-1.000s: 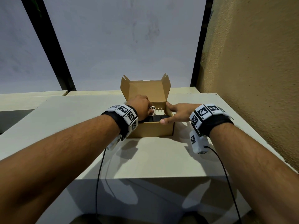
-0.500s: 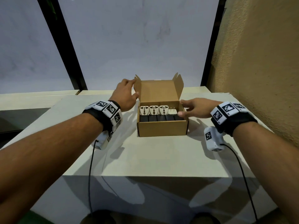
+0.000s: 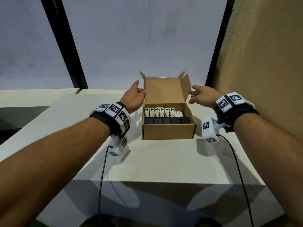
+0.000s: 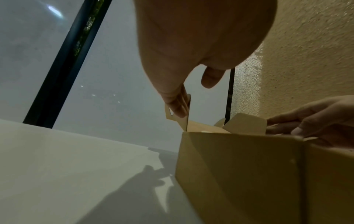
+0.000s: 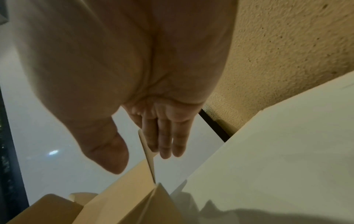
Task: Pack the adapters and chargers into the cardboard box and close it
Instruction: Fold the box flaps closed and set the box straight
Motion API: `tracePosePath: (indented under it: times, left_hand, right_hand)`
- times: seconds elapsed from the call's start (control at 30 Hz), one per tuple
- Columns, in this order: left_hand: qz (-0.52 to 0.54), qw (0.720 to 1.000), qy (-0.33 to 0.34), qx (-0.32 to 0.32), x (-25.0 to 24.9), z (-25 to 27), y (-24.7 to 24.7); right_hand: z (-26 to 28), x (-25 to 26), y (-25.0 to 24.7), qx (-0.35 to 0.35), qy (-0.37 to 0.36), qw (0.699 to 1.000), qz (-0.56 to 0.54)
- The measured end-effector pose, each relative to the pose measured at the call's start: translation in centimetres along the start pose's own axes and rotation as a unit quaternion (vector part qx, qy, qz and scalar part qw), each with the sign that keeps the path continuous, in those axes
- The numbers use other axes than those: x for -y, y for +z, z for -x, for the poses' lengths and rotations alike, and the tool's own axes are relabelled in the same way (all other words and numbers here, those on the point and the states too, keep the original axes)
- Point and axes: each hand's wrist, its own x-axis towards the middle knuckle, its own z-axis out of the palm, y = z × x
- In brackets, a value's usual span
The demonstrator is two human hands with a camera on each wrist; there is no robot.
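An open cardboard box [image 3: 168,132] stands mid-table with its lid [image 3: 161,90] upright at the back. Inside, three white adapters [image 3: 159,111] and a white charger [image 3: 179,114] line the rear, with a row of black chargers [image 3: 167,120] in front of them. My left hand [image 3: 136,94] is at the lid's left flap [image 4: 186,115]; its straight fingers [image 4: 176,106] lie on the flap's outer face, thumb apart. My right hand [image 3: 199,95] lays straight fingers [image 5: 166,142] against the outside of the right flap [image 3: 186,89], which leans inward.
The white table [image 3: 164,161] ends at a front edge close to me. A rough tan wall [image 3: 262,63] runs along the right side. A window with black frames [image 3: 68,54] stands behind the box. Cables [image 3: 102,174] hang from both wrists.
Both hands have left the box's rim and contents and moved back and up to the lid's side flaps. The right flap has swung inward.
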Motion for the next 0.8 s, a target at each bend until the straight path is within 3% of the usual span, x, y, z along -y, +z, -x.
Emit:
tracePosePath:
  times: [0.17, 0.5, 0.8]
  left_hand:
    - [0.054, 0.998, -0.008, -0.028, -0.1, 0.6, -0.3]
    - [0.087, 0.996, -0.004, 0.028, -0.4, 2.6, -0.5]
    - [0.051, 0.997, 0.005, 0.051, -0.1, 2.8, -0.4]
  right_hand:
    - [0.6, 0.0, 0.4, -0.043, -0.010, 0.987, -0.153]
    - [2.1, 1.0, 0.7, -0.046, -0.009, 0.956, -0.291]
    - [3.0, 2.2, 0.7, -0.057, -0.029, 0.978, -0.198]
